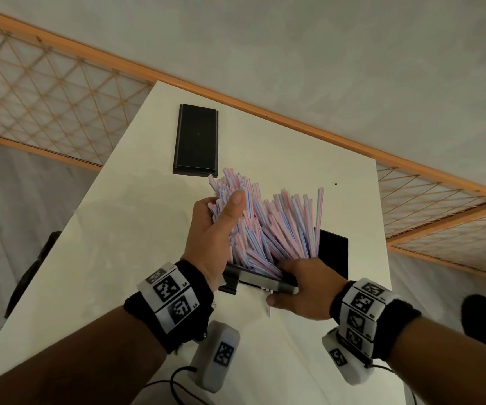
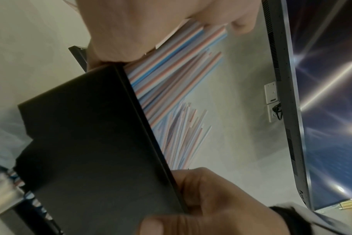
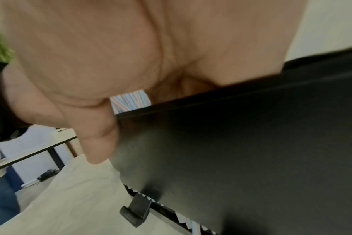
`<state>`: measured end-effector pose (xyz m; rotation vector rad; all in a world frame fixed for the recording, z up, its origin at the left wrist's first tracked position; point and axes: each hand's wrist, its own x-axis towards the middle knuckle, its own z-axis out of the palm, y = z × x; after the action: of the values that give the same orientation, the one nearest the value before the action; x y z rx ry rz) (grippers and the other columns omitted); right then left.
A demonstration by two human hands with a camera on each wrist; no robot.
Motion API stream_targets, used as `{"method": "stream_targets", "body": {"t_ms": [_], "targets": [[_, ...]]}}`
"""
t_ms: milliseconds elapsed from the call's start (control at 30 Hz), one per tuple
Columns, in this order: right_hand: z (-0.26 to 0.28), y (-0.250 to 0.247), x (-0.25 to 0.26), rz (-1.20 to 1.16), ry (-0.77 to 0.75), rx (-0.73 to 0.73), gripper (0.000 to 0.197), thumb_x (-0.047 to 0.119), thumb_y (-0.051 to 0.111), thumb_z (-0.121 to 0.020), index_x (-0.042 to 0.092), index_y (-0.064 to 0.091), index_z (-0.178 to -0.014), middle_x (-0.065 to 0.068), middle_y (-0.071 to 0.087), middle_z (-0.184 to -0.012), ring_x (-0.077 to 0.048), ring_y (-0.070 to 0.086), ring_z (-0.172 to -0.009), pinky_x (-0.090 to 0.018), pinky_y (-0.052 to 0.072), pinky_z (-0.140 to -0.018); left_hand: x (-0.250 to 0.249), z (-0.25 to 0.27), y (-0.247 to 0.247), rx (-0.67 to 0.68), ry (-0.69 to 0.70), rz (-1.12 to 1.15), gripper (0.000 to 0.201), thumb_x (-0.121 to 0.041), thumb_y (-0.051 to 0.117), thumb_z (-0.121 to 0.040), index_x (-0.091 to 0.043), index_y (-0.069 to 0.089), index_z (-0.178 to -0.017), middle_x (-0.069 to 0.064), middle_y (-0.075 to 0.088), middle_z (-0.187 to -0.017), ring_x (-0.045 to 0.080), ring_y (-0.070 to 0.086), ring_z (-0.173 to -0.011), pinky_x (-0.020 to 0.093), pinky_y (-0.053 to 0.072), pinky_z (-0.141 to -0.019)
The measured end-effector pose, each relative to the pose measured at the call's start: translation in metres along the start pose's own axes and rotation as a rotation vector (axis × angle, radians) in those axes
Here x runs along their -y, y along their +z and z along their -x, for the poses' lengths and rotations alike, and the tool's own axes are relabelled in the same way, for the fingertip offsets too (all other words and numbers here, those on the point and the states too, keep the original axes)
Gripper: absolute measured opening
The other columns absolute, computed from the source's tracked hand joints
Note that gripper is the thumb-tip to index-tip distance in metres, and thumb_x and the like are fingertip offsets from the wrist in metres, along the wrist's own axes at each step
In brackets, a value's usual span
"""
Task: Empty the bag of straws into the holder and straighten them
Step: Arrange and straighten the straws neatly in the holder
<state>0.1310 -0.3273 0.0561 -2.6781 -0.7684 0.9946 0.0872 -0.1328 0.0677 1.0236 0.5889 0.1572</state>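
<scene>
Between my two hands, head view first: the straws (image 1: 268,226) are already standing in the black holder (image 1: 332,252), fanned out and leaning every which way, so the emptying looks done and the straightening looks like what's left. My left hand (image 1: 215,232) is wrapped around the leaning bunch on its side, thumb across the front. My right hand (image 1: 303,287) is down at the holder's near rim, fingers curled over the edge into the base of the straws. I can't spot the bag anywhere. Beyond my left hand a flat black lid (image 1: 196,140) lies on the worktop (image 1: 113,258), well apart from the holder. The wristbands carry square black-and-white markers with tiny characters beside them, too small for me to read with confidence.

Over to the left wrist view: the holder's dark wall (image 2: 94,143) fills the frame, red, blue and white striped straws (image 2: 171,76) rising past its edge, still uneven at the tips. No print on the wall that I can make out.

Right wrist view now: palm close up and blurred, thumb (image 3: 98,139) pressed against the holder's outer face (image 3: 241,151), fingers hooked over the rim. A sliver of straws (image 3: 131,101) shows behind it. No brand, no label legible anywhere.
</scene>
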Motion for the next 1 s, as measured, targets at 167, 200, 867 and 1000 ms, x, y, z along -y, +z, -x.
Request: {"method": "stream_targets", "body": {"t_ms": [167,200,867,1000], "targets": [[-0.017,-0.005,0.004,0.026,0.121,0.146,0.04,0.063,0.069,-0.076,0.024,0.065,-0.085,0.007,0.07,-0.074,-0.005,0.064,-0.07,-0.022,0.046,-0.063,0.003,-0.002,0.0,0.039,0.033,0.017,0.062,-0.066,0.058,-0.058,-0.028,0.053,-0.107,-0.019,0.061,-0.099,-0.019,0.061,-0.079,0.008,0.044,-0.073],[-0.02,-0.006,0.007,0.029,0.129,0.16,0.041,0.063,0.07,-0.075,0.023,0.063,-0.084,0.006,0.068,-0.074,-0.007,0.062,-0.069,-0.023,0.044,-0.062,0.003,-0.002,0.001,0.042,0.038,0.025,0.061,-0.065,0.058,-0.058,-0.028,0.052,-0.106,-0.02,0.059,-0.098,-0.022,0.06,-0.075,0.004,0.043,-0.069],[-0.032,-0.01,0.024,0.136,0.203,0.233,0.052,0.065,0.073,-0.071,0.015,0.059,-0.076,0.001,0.057,-0.077,-0.016,0.056,-0.069,-0.025,0.04,-0.056,0.007,-0.008,-0.003,0.024,0.052,0.006,0.065,-0.066,0.059,-0.065,-0.016,0.049,-0.105,-0.01,0.052,-0.088,-0.017,0.052,-0.062,0.001,0.042,-0.061],[-0.033,-0.007,0.021,0.152,0.167,0.165,0.055,0.066,0.072,-0.071,0.014,0.068,-0.088,-0.003,0.067,-0.088,-0.02,0.062,-0.078,-0.032,0.054,-0.07,0.008,-0.009,-0.003,0.013,0.019,0.002,0.055,-0.067,0.069,-0.076,-0.02,0.05,-0.097,-0.014,0.053,-0.083,-0.013,0.053,-0.066,0.005,0.042,-0.067]]}}
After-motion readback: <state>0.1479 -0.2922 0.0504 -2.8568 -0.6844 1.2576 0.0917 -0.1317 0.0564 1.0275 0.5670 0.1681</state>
